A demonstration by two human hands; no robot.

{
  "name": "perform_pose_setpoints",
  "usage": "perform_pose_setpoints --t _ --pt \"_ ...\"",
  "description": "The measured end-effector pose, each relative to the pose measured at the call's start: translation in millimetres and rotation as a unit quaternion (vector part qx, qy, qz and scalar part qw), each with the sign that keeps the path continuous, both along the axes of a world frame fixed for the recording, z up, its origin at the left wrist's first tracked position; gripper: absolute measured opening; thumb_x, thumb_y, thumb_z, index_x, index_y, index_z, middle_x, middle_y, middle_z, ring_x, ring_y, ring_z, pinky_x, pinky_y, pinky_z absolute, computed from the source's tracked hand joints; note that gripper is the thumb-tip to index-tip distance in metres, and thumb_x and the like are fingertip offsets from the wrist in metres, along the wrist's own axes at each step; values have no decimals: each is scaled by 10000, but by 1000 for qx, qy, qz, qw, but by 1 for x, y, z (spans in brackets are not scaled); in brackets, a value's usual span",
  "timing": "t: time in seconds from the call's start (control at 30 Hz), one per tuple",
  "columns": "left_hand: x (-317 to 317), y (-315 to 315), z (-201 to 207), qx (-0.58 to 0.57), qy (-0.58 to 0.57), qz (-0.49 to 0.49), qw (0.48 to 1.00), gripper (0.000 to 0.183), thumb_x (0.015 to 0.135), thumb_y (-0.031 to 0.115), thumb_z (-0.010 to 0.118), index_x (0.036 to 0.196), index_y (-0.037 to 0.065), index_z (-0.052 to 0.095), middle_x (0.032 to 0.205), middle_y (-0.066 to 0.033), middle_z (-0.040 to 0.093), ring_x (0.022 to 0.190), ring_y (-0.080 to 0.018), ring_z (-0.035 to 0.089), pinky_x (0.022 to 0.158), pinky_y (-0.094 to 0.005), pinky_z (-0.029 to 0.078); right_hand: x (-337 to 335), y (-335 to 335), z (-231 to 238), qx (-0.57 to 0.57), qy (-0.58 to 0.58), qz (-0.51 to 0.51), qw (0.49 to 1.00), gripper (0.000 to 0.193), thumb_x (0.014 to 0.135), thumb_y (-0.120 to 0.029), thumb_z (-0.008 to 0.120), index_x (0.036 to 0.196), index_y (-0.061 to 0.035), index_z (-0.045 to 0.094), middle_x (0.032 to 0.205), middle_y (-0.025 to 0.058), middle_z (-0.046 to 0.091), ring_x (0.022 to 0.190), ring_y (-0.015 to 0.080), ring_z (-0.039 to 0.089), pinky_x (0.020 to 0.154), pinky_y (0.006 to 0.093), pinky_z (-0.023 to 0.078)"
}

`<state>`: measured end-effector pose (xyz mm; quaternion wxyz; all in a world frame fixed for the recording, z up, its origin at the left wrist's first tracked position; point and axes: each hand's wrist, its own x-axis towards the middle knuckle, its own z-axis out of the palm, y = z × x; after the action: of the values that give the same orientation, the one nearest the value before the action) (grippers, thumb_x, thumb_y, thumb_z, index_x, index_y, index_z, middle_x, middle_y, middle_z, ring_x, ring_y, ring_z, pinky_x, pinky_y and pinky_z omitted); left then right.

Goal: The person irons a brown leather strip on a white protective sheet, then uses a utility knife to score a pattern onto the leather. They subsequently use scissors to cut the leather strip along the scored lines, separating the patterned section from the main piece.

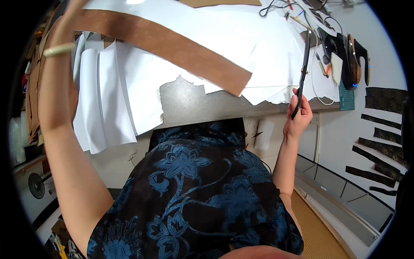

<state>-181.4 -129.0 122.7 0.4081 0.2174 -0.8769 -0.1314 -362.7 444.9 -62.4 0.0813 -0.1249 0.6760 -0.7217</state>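
Note:
My right hand (300, 111) is closed around the handles of long black scissors (304, 64), whose blades point away from me over the right part of the table. A long brown strip (172, 47), like leather or coated cloth, runs slantwise over white paper (207, 32), from the far left to a cut end near the middle. My left arm, with a pale bangle (59, 49) on it, reaches to the far left. The left hand (77, 5) is at the top edge by the strip's far end, blurred and partly cut off; its fingers do not show.
Curled white paper (97, 95) hangs over the grey table's front edge (185, 101) at left. On the right lie cables, small tools, a green cutting mat (346, 97) and an iron (358, 60). Dark patterned strips (379, 138) are on the pale surface at far right.

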Motion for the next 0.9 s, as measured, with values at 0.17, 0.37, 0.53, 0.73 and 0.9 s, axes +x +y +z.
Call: perform_pose_setpoints --t 0.17,0.37,0.53,0.73,0.9 --pt "39 210 -117 204 -219 -204 932 256 941 173 740 1165 50 720 1159 -109 728 1120 -226 672 981 -367 535 7 39 13 87 -82 148 982 374 934 -152 762 1223 73 687 682 -100 493 517 -16 338 483 182 195" --pt "64 330 -166 109 -190 -287 933 336 843 192 793 1126 44 688 1366 -197 560 1305 -372 535 1119 -513 446 -20 77 49 233 -169 333 898 451 817 -209 826 1161 65 726 720 -72 551 616 11 437 542 191 276" --pt "52 367 -196 89 -202 -252 942 545 826 347 815 1300 122 669 1558 -214 410 1450 -403 391 1208 -610 314 -47 71 53 305 -174 382 855 456 791 -236 844 1142 38 744 723 -75 543 614 21 424 561 206 277" --pt "29 385 -205 66 -226 -212 949 644 873 476 751 1417 172 590 1614 -193 334 1506 -401 290 1241 -627 200 -64 43 40 319 -179 429 826 397 820 -219 831 1139 8 765 721 -92 561 610 1 410 553 199 264" --pt "16 388 -215 59 -212 -171 960 682 880 497 740 1452 176 555 1585 -184 356 1498 -394 294 1236 -635 205 -73 23 33 318 -200 458 806 418 839 -256 837 1155 8 762 661 -109 522 565 -6 366 522 198 231"
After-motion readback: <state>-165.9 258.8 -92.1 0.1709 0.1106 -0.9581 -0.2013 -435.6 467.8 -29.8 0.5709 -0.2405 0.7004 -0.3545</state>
